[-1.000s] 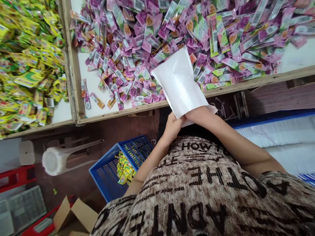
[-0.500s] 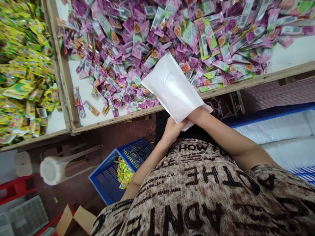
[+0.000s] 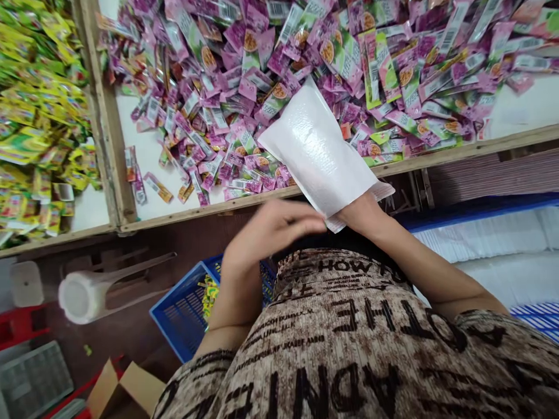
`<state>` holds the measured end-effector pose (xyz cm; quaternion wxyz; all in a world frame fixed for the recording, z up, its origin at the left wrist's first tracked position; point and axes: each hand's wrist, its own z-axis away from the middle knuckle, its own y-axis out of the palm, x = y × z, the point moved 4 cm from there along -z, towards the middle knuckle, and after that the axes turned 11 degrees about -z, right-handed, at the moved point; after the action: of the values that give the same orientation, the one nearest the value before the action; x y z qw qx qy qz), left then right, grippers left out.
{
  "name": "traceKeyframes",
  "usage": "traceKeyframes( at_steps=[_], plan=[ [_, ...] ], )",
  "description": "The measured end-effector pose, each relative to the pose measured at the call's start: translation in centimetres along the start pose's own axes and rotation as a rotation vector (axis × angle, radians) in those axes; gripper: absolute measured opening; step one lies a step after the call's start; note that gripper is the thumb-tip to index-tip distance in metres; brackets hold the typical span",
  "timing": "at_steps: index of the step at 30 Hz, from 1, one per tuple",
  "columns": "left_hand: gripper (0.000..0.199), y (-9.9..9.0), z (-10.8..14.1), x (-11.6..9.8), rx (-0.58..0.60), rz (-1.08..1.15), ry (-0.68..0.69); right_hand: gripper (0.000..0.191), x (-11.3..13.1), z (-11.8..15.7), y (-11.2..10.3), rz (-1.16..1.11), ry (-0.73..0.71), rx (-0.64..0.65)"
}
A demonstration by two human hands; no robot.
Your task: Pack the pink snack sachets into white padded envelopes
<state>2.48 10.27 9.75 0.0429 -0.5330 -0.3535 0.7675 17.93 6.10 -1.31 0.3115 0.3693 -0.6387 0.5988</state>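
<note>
A white padded mailer bag [image 3: 323,154] hangs tilted over the front edge of the bin, its mouth towards my body. My right hand [image 3: 364,215] reaches into that mouth up to the wrist, so its fingers are hidden inside. Beside the bag's lower left corner, my left hand [image 3: 279,227] is slightly blurred, with its fingers stretched out and nothing in them. Behind the bag lies a heap of purple and green snack sachets [image 3: 244,87] in a wooden-edged bin [image 3: 218,211].
Yellow packets [image 3: 39,116] fill the bin at the left. Below stand a blue crate [image 3: 174,317] with yellow packets, a white stool [image 3: 82,297] and an open cardboard box [image 3: 140,384]. Stacked white bags [image 3: 493,233] lie at the right by blue plastic edging.
My left hand has let go of the bag's lower edge and moved left, its fingers now straightened. The right hand stays inside the bag, which has shifted slightly right in view.
</note>
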Motion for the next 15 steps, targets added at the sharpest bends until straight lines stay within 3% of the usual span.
traceKeyframes(
  at_steps=[2,3,4,5,7,9,12,15],
  plan=[
    [0.033,-3.9,-2.3,-0.5,-0.429,-0.211,0.08,0.041,0.8,2.4,-1.4,0.082,-0.072,-0.002],
    [0.035,-4.6,-4.0,-0.2,-0.569,-0.324,0.127,0.038,1.2,3.6,-2.2,0.101,-0.118,-0.01],
    [0.037,-4.4,-6.1,0.6,-0.6,-0.442,0.164,0.037,1.4,4.9,-3.0,0.096,-0.154,-0.03],
    [0.042,-3.3,-8.5,1.6,-0.531,-0.553,0.214,0.036,1.5,6.0,-3.8,0.075,-0.175,-0.071],
    [0.053,-0.5,-12.8,4.5,-0.373,-0.644,0.172,0.034,1.3,7.6,-5.7,0.031,-0.152,-0.223],
    [0.058,1.9,-15.2,6.4,-0.332,-0.619,0.185,0.03,0.7,8.4,-7.4,0.04,-0.065,-0.438],
    [0.058,2.8,-15.7,7.2,-0.363,-0.54,0.23,0.021,-0.8,7.8,-9.0,0.069,0.092,-0.673],
    [0.048,1.5,-13.9,7.0,-0.442,-0.528,0.208,0.028,-2.8,5.7,-9.0,-0.047,0.181,-0.662]
  ],
)
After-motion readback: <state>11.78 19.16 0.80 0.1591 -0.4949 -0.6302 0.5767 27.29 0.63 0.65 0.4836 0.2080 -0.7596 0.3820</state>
